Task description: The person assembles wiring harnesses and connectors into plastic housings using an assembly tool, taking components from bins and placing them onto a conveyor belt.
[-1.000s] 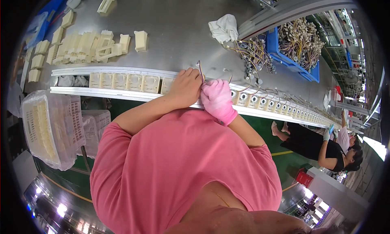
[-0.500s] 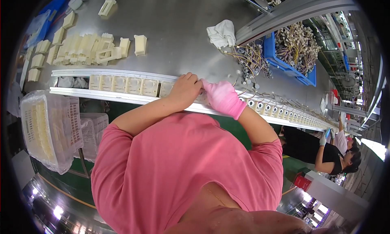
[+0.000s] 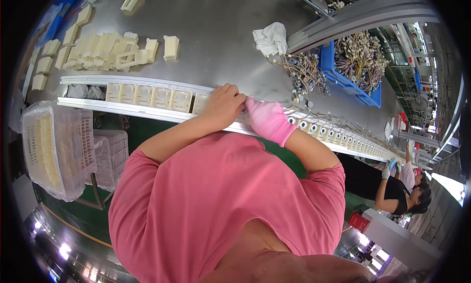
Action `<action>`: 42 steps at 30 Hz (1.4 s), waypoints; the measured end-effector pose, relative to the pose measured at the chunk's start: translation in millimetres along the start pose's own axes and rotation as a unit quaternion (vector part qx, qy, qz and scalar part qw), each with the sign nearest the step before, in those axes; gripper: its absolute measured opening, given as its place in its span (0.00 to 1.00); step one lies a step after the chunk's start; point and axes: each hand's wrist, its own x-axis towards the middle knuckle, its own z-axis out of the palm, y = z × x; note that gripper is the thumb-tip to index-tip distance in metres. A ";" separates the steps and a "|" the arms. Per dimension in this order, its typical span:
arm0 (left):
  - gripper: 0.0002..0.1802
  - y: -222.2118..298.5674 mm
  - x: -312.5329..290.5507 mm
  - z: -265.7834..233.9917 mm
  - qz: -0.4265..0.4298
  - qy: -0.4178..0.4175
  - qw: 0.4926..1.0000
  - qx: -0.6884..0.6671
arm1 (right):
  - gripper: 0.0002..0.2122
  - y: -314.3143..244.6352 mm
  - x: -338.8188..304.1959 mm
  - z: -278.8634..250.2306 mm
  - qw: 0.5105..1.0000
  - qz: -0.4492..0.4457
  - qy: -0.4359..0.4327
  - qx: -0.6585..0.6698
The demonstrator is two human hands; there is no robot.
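My bare left hand [image 3: 223,106] bends over the metal rail track, its fingers curled together. Against its fingertips, my right hand [image 3: 267,117] in a pink glove is closed, thumb and fingers pinched. Both work on a cream plastic housing in the track that they almost wholly cover; whatever lies between the fingers is hidden. Left of my hands, a row of cream open housings [image 3: 153,96] sits in the track [image 3: 83,102]. To the right runs a long line of housings with dark round centres [image 3: 322,133], thin wires trailing from their far side.
Cream plastic frames [image 3: 98,52] lie piled at the far left of the metal table. A white cloth [image 3: 271,39] lies beside loose wired parts [image 3: 304,74] and a blue bin [image 3: 351,89] of more. Plastic-wrapped crates [image 3: 59,153] stand at left. Co-workers [image 3: 400,194] are along the line at right.
My hands stay together at nearly the same place on the track. The view has shifted slightly. A co-worker's arms at right have moved a little.
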 end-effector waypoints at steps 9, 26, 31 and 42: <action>0.09 -2.0 1.9 2.4 -0.013 -0.019 1.000 0.008 | 0.12 20.6 19.4 -16.7 0.979 0.064 -0.005 0.194; 0.08 -1.6 0.2 3.2 -0.010 -0.004 1.000 0.001 | 0.06 15.7 15.1 -20.2 0.987 0.088 -0.011 0.138; 0.07 -1.7 1.2 3.8 -0.019 -0.003 1.000 0.003 | 0.06 16.5 18.7 1.9 0.979 0.105 0.046 0.171; 0.06 4.4 5.5 5.0 -0.066 0.006 0.998 0.005 | 0.05 9.2 13.0 -12.4 0.983 -0.069 0.170 -0.023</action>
